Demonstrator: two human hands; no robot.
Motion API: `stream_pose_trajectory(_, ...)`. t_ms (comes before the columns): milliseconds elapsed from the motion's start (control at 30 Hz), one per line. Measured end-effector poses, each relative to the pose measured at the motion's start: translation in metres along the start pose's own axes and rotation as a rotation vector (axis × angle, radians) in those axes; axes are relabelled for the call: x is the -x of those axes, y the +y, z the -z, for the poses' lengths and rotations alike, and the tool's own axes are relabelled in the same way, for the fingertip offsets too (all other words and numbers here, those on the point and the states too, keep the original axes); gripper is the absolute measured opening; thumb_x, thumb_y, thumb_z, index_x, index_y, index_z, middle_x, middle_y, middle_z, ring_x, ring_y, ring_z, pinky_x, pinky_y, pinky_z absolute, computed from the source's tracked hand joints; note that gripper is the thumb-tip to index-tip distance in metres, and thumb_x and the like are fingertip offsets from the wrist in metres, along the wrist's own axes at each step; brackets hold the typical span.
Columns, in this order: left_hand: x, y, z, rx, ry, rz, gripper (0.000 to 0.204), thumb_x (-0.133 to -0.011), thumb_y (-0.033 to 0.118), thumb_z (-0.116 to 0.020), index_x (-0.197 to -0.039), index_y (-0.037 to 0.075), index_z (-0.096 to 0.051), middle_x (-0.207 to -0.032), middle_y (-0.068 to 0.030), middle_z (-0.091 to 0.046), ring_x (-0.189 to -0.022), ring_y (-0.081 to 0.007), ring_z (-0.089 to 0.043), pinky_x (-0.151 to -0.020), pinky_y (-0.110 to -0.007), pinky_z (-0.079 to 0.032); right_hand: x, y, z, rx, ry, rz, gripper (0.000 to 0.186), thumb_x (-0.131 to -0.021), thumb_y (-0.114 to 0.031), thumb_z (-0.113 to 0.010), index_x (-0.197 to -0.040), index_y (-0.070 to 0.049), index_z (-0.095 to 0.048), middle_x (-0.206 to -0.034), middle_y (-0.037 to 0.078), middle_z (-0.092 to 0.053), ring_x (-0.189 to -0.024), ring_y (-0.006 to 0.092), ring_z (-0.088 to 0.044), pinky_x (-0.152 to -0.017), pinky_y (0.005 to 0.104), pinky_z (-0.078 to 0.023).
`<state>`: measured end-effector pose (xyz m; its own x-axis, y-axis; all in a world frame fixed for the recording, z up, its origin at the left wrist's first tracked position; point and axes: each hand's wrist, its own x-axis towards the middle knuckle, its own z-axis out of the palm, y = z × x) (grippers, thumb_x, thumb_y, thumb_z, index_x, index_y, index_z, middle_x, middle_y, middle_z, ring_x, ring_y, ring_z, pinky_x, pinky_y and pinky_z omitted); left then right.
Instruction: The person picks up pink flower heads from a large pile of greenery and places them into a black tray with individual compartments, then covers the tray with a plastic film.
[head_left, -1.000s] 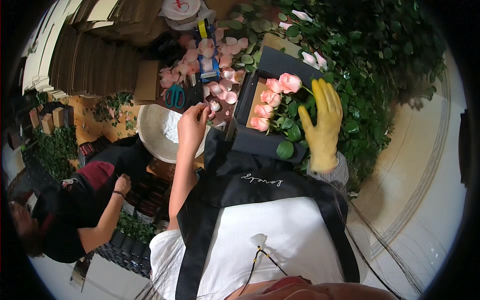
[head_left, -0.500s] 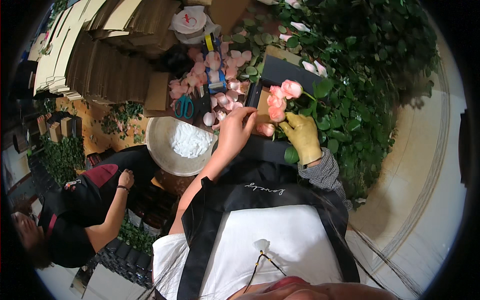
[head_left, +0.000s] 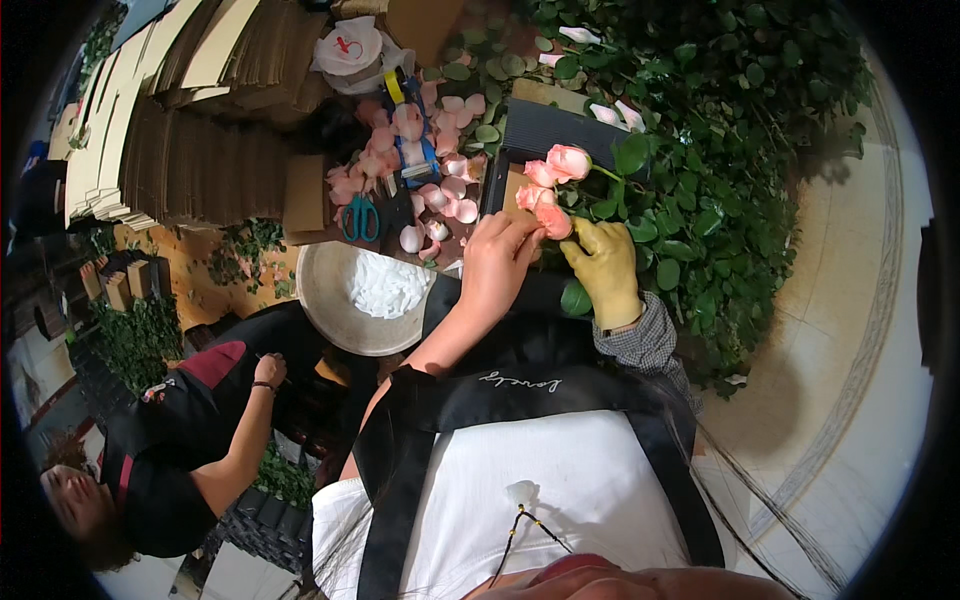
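My bare left hand (head_left: 495, 255) has its fingers bent together at the petals of a lower pink rose (head_left: 552, 222) in the dark ridged box (head_left: 550, 128). My yellow-gloved right hand (head_left: 605, 260) is closed at the same rose from the right, its fingertips partly hidden. More pink roses (head_left: 568, 162), with green stems and leaves, lie higher in the box on a brown card. Loose pink petals (head_left: 460, 208) and teal scissors (head_left: 360, 215) lie just left of the box.
A basin (head_left: 328, 325) of white pieces stands lower left, cardboard stacks (head_left: 190, 160) behind it. A wrapped white container (head_left: 348, 50) and a blue-yellow tool (head_left: 415, 150) sit further back. Heaped foliage (head_left: 720, 150) fills the right. A co-worker (head_left: 190, 440) in dark clothes is at the lower left.
My left hand has moved right, from beside the box to the roses. My gloved right hand has come down and left from above the leaves and closed at the lower rose.
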<state>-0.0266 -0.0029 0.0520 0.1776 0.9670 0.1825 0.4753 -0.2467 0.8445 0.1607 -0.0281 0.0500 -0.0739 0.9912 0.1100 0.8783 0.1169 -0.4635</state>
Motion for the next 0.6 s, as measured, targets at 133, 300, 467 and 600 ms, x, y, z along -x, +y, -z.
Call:
stream_pose_trajectory(133, -0.006, 0.000, 0.000, 0.036, 0.020, 0.025, 0.015, -0.081, 0.012, -0.080, -0.093, 0.005, -0.074, -0.088, -0.0090, -0.067, -0.081, -0.0297, -0.063, -0.072, -0.041, -0.051, -0.002, -0.008, 0.004, 0.040, 0.069, 0.055, 0.033, -0.070, -0.015, -0.081, -0.101, -0.011, -0.070, -0.078, 0.009, -0.064, -0.078, 0.0327, -0.061, -0.075, 0.0446, -0.048)
stream_pose_trajectory(300, -0.002, 0.000, 0.000, 0.067, -0.064, 0.109, 0.016, -0.081, 0.011, -0.079, -0.095, 0.005, -0.074, -0.089, -0.0094, -0.068, -0.082, -0.0307, -0.065, -0.072, -0.041, -0.052, 0.004, 0.000, -0.004, 0.064, 0.045, 0.092, 0.034, -0.071, -0.014, -0.080, -0.103, -0.010, -0.071, -0.078, 0.009, -0.064, -0.079, 0.0318, -0.060, -0.075, 0.0441, -0.048)
stream_pose_trajectory(467, -0.002, -0.010, -0.003, 0.145, -0.055, 0.021, 0.020, -0.081, 0.009, -0.079, -0.100, 0.005, -0.073, -0.090, -0.0096, -0.068, -0.081, -0.0308, -0.064, -0.072, -0.041, -0.052, 0.002, 0.000, 0.001, -0.008, 0.067, 0.034, 0.034, -0.071, -0.011, -0.078, -0.105, -0.009, -0.071, -0.076, 0.008, -0.064, -0.076, 0.0307, -0.060, -0.074, 0.0436, -0.047)
stream_pose_trajectory(600, -0.006, -0.005, 0.002, 0.188, -0.176, 0.140, 0.026, -0.081, 0.010, -0.080, -0.105, 0.006, -0.073, -0.089, -0.0091, -0.067, -0.081, -0.0307, -0.063, -0.073, -0.040, -0.052, 0.000, -0.003, 0.001, 0.013, 0.080, 0.065, 0.035, -0.071, -0.011, -0.078, -0.106, -0.009, -0.071, -0.076, 0.008, -0.064, -0.076, 0.0305, -0.060, -0.074, 0.0435, -0.047)
